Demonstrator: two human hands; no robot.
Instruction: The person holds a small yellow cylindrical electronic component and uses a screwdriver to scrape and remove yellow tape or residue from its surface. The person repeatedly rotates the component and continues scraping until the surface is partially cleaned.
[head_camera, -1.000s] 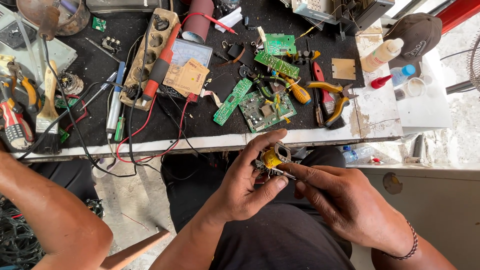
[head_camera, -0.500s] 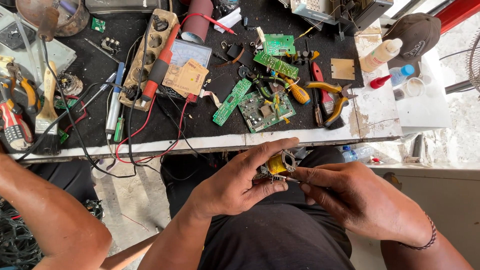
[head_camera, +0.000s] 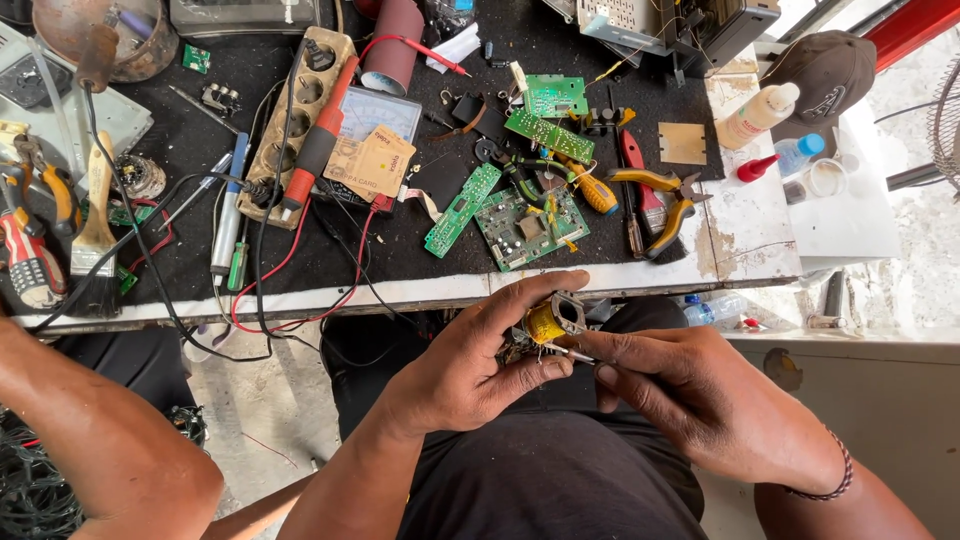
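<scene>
Table (head_camera: 760, 250) comes first, the biggest thing, a black mat on a white top lying just past both hands. Hands meet over the lap, below the table's near edge.

Left hand (head_camera: 470, 365) is curled about half shut, thumb and fingers wrapped round a small yellow coil (head_camera: 548, 322) with a grey metal frame. Coil sits right between the two hands, a bit nearer the left one, which carries it. Its round yellow body lies with its long way pointing up and away toward the table. Right hand (head_camera: 700, 395) is pinched nearly shut on a thin metal pin (head_camera: 570, 352), which pokes left and touches the bottom of the coil. Pin lies almost flat, from the right hand across to the left.

Another person's bare arm (head_camera: 100, 440) is far to the left of the hands.

Past the hands, on the mat, a green circuit board (head_camera: 530, 228) lies closest. A tan card packet (head_camera: 372, 162), flat and square, rests further off to the left, on a pale blue meter (head_camera: 380, 112). A cream squeeze bottle (head_camera: 757, 115) with a white cap leans well off to the right, and a small red cap (head_camera: 757, 168) sits just under it. I cannot tell what the small labels show.
</scene>
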